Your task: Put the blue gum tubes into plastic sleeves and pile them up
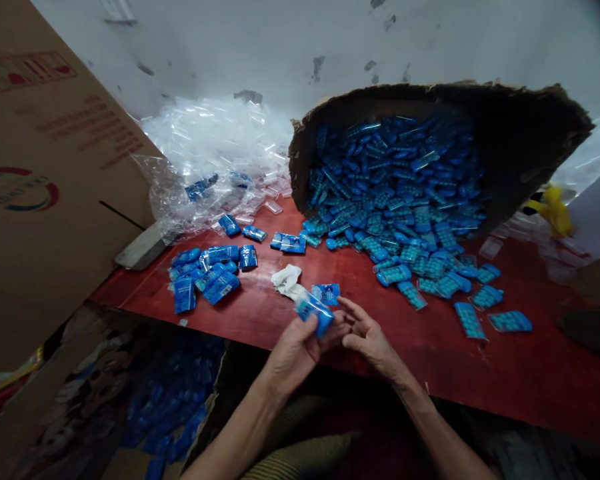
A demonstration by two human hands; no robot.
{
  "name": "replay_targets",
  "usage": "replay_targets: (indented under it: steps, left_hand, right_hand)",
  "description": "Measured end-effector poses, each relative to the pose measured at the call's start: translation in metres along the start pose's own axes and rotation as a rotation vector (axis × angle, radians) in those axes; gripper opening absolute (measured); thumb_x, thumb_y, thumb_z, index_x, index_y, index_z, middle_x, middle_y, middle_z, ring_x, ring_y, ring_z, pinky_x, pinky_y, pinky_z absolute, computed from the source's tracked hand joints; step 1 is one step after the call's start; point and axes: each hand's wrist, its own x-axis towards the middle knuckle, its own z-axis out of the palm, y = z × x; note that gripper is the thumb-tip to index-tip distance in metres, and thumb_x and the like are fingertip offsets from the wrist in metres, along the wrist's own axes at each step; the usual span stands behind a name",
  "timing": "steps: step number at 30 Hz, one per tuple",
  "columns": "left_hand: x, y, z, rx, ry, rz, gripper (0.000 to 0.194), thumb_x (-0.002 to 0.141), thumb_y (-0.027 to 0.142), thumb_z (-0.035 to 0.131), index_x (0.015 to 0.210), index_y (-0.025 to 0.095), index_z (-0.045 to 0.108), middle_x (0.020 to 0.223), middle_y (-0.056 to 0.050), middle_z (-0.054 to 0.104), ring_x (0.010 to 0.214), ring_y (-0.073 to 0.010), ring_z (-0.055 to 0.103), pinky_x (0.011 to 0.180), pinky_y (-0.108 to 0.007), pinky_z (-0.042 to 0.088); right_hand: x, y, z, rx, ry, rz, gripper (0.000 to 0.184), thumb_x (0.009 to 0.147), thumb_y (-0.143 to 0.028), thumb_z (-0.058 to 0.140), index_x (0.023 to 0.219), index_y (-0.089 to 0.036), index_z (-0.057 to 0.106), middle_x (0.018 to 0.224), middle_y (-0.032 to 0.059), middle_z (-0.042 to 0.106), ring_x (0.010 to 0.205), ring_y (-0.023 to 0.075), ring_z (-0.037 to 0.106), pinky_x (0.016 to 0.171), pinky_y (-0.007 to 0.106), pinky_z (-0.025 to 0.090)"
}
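My left hand (297, 355) is closed on a small blue packet (315, 313) with a shiny clear surface, its thumb on top. Close beside it, my right hand (373, 339) has thumb and fingers apart, with nothing visible between them. Just beyond the held packet lie a flat blue printed sleeve (326, 294) and a crumpled white cloth or tissue (288, 280). To the left is a small heap of blue printed packets (215, 273). On the right, clear cases of turquoise beads with blue ends (433, 267) spill onto the red tabletop (540, 373).
A torn cardboard box (525, 143) on its side holds many bead cases. Clear plastic pieces (215, 140) are heaped against the wall. A large carton (55, 167) stands at left. Below the table edge sits an open container with blue packets (173, 393). Something yellow (555, 210) lies right.
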Motion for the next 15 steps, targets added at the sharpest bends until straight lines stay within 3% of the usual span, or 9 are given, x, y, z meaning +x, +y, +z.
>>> replay_targets:
  steps: [3, 6, 8, 10, 12, 15]
  left_hand:
    - [-0.003, 0.053, -0.019, -0.130, 0.179, 0.299, 0.027, 0.080, 0.035, 0.044, 0.087, 0.014, 0.060, 0.088, -0.009, 0.067, 0.091, -0.0233, 0.060, 0.082, -0.039, 0.045]
    - [-0.005, 0.104, -0.040, -0.190, 0.272, 0.544, 0.060, 0.074, 0.057, 0.037, 0.102, 0.006, 0.053, 0.099, -0.019, 0.062, 0.097, -0.0262, 0.056, 0.078, -0.039, 0.048]
    - [-0.003, 0.117, -0.048, -0.152, 0.356, 0.536, 0.055, 0.078, 0.051, 0.036, 0.106, 0.005, 0.049, 0.096, -0.019, 0.063, 0.094, -0.0244, 0.058, 0.075, -0.037, 0.049]
    - [0.000, 0.106, -0.049, -0.042, 0.409, 0.455, 0.034, 0.082, 0.033, 0.040, 0.101, 0.007, 0.051, 0.085, -0.014, 0.066, 0.085, -0.0217, 0.062, 0.073, -0.036, 0.049]
    - [0.005, 0.078, -0.045, 0.095, 0.399, 0.357, 0.019, 0.079, 0.021, 0.046, 0.093, 0.010, 0.053, 0.075, -0.010, 0.066, 0.073, -0.0189, 0.064, 0.072, -0.033, 0.049]
    - [0.013, 0.028, -0.036, 0.228, 0.391, 0.202, 0.018, 0.074, 0.021, 0.054, 0.089, 0.011, 0.053, 0.065, -0.006, 0.065, 0.060, -0.0169, 0.063, 0.065, -0.030, 0.048]
  right_hand:
    - [0.008, 0.006, -0.003, -0.256, 0.162, -0.058, 0.046, 0.072, -0.029, 0.057, 0.116, -0.024, 0.045, 0.092, 0.0028, 0.055, 0.073, 0.0125, 0.053, 0.069, 0.028, 0.044]
    - [0.025, 0.003, -0.006, -0.653, 0.214, -0.195, 0.032, 0.078, -0.025, 0.050, 0.109, -0.022, 0.051, 0.094, 0.0043, 0.055, 0.079, 0.0141, 0.052, 0.076, 0.029, 0.041]
    - [0.040, -0.002, -0.005, -0.919, 0.215, -0.263, 0.028, 0.080, -0.024, 0.047, 0.107, -0.021, 0.052, 0.100, 0.0058, 0.055, 0.087, 0.0162, 0.050, 0.080, 0.029, 0.038]
    - [0.055, -0.006, -0.004, -1.182, 0.234, -0.235, 0.026, 0.080, -0.024, 0.048, 0.105, -0.021, 0.054, 0.102, 0.0072, 0.054, 0.092, 0.0191, 0.048, 0.079, 0.031, 0.037]
    - [0.066, -0.004, -0.002, -1.399, 0.254, -0.158, 0.020, 0.079, -0.026, 0.050, 0.097, -0.022, 0.058, 0.098, 0.0073, 0.056, 0.090, 0.0211, 0.048, 0.075, 0.032, 0.036]
    - [0.074, 0.004, -0.003, -1.524, 0.263, -0.124, 0.013, 0.080, -0.027, 0.049, 0.084, -0.022, 0.060, 0.087, 0.0051, 0.058, 0.085, 0.0194, 0.048, 0.071, 0.029, 0.034]
